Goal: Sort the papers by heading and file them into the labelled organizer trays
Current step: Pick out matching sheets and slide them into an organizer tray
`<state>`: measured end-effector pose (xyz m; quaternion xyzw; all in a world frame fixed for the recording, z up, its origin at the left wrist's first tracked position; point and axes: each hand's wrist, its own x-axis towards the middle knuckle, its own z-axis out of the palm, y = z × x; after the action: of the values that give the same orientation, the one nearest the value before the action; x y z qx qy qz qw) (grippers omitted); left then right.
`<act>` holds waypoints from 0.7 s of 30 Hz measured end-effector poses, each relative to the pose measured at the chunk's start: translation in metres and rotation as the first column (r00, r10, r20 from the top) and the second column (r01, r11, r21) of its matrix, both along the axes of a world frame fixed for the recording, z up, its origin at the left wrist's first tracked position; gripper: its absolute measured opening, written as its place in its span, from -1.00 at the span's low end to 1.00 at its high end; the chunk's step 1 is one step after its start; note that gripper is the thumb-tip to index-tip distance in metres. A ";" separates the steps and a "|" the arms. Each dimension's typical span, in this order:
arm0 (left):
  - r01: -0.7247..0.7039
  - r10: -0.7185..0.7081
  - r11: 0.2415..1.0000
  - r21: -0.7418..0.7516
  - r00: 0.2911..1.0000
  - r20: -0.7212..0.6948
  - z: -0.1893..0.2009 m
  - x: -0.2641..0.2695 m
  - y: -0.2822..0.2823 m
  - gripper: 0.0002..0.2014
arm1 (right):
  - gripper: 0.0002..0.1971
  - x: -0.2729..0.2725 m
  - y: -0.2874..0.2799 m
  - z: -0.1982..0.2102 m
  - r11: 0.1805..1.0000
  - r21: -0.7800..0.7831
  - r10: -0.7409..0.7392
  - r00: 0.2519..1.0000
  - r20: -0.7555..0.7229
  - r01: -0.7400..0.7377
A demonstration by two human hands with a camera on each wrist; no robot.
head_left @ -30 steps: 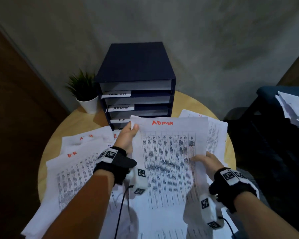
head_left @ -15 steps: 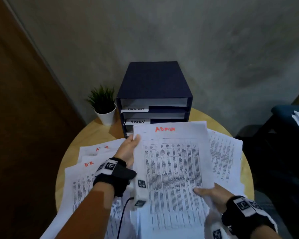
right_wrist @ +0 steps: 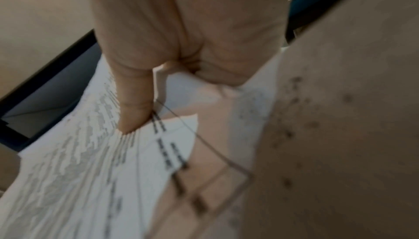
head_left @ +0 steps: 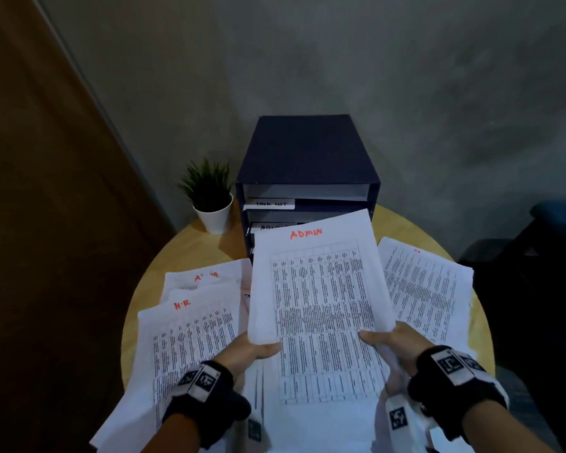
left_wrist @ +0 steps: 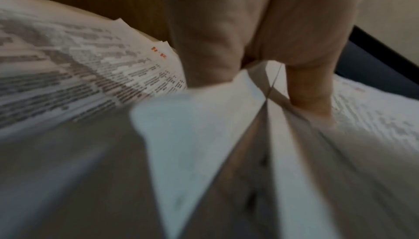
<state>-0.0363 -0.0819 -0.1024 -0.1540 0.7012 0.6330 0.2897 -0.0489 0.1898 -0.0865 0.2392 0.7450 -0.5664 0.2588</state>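
Note:
A white sheet headed ADMIN (head_left: pixel 317 282) in red is held up over the round table, its top edge reaching the front of the dark blue organizer (head_left: pixel 307 165). My left hand (head_left: pixel 249 351) pinches its lower left corner, thumb on top. At the lower right edge my right hand (head_left: pixel 389 340) pinches it too. In the left wrist view my left hand (left_wrist: pixel 249 74) shows thumb and finger clamped on a paper edge. My right hand (right_wrist: pixel 154 99) has its thumb pressed on the printed sheet (right_wrist: pixel 79 162). Labelled trays (head_left: pixel 270 203) show at the organizer's front.
Loose sheets cover the wooden table (head_left: pixel 190 246): an H.R sheet (head_left: pixel 190 331) and another ADMIN sheet (head_left: pixel 203 276) at left, more pages (head_left: pixel 428 289) at right. A small potted plant (head_left: pixel 211 197) stands left of the organizer. A dark chair (head_left: pixel 553 223) is at far right.
Both hands slid down to the sheet's bottom corners; the left hand left the top corner. The ADMIN sheet has moved forward, its top edge now at the organizer's trays. The head view rose.

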 end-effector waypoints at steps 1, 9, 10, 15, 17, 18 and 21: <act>-0.021 0.020 1.000 -0.010 1.000 -0.020 0.001 -0.002 -0.004 -0.51 | -0.79 -0.003 -0.004 0.002 1.000 -0.007 -0.001 1.000 -0.003 0.001; -0.119 0.113 0.990 -0.080 0.991 -0.074 0.026 -0.026 -0.024 -0.53 | -0.57 -0.018 -0.029 0.026 0.999 -0.039 -0.008 1.000 -0.011 0.008; -0.123 0.117 0.990 -0.073 0.990 -0.081 0.029 -0.029 -0.026 -0.55 | -0.52 -0.019 -0.031 0.031 1.000 -0.025 0.000 1.000 -0.016 -0.001; -0.174 0.167 0.983 -0.064 0.980 -0.105 0.041 -0.040 -0.026 -0.63 | -0.49 -0.019 -0.032 0.044 0.998 -0.063 0.020 0.999 -0.047 -0.022; -0.180 0.173 0.981 -0.068 0.980 -0.098 0.046 -0.043 -0.021 -0.59 | -0.52 -0.020 -0.030 0.046 0.995 -0.096 0.010 0.999 -0.050 -0.015; -0.185 0.178 0.980 -0.066 0.979 -0.101 0.051 -0.044 -0.018 -0.58 | -0.55 -0.021 -0.028 0.049 0.992 -0.122 0.007 0.999 -0.048 -0.013; -0.251 0.248 0.968 -0.012 0.961 -0.122 0.063 -0.054 -0.009 -0.58 | -0.56 -0.028 -0.017 0.053 0.982 -0.189 -0.009 0.996 -0.088 -0.008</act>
<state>-0.0907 -0.0911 -0.0391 -0.2067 0.7008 0.6630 0.1631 -0.0771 0.1729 -0.0339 0.1887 0.6984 -0.6447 0.2470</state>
